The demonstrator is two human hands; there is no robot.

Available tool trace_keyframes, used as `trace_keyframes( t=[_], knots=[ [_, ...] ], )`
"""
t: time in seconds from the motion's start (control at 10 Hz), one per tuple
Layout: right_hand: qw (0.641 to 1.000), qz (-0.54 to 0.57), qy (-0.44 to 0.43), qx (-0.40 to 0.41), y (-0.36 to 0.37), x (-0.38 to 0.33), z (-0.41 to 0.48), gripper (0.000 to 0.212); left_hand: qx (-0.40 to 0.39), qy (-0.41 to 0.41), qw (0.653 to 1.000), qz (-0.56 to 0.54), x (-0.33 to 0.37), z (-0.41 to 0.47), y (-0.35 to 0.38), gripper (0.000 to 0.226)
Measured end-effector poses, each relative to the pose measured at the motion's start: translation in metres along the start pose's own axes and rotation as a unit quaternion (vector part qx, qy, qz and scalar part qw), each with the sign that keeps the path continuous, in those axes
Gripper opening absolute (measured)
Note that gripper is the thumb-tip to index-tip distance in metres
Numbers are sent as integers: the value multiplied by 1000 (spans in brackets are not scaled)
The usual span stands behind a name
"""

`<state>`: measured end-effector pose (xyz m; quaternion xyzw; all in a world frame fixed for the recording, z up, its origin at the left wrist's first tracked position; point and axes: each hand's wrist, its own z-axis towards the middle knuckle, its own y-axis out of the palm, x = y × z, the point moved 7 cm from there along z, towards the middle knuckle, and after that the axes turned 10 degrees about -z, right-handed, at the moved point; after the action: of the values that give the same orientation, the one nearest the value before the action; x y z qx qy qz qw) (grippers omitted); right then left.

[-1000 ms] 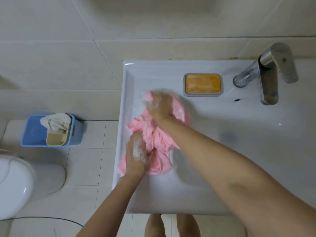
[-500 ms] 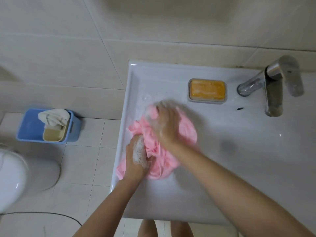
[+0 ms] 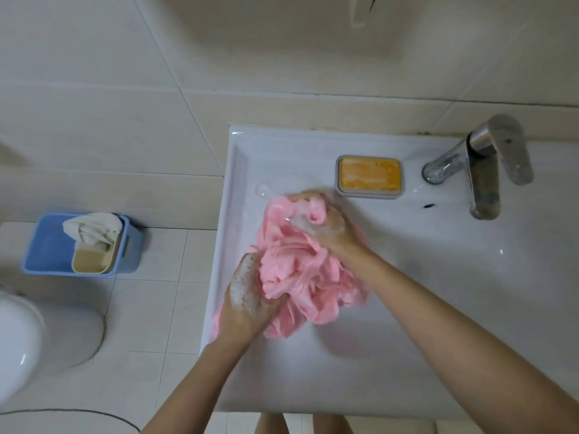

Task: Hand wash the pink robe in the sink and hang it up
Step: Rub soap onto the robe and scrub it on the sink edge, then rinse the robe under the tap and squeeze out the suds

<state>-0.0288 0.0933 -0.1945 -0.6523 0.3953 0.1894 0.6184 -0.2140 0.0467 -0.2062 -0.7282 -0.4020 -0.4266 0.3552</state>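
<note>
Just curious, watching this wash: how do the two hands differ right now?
The left hand is at the sink's left edge, its back thick with suds; the right hand is farther back, near the soap dish, with thinner foam. The left hand grips the pink robe's near bunch, the right hand its far end. Both are soapy.

bunched wet pink robe (image 3: 297,270) (soapy, crumpled) lies at the white sink's (image 3: 407,355) left side.
</note>
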Motion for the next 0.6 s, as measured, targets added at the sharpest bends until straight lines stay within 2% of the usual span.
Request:
trace_keyframes(
  t=[0.1,0.2,0.3,0.4,0.5,0.6],
  knots=[
    [965,209,128,-91,0,45,-61,40,31,54,997,52,27,-11,16,63],
    [937,261,205,-108,3,85,-111,62,105,154,981,56,37,-24,36,39],
    [922,290,248,-65,-6,114,-136,38,-9,144,974,172,16,-16,84,40],
    [903,312,294,19,-33,142,-149,31,-79,64,987,122,1,-11,108,47],
    [884,316,315,139,-85,165,-151,13,-144,-22,973,179,30,-3,133,58],
    [888,257,300,234,-138,193,-151,11,-132,52,962,231,25,25,155,71]
  ],
)
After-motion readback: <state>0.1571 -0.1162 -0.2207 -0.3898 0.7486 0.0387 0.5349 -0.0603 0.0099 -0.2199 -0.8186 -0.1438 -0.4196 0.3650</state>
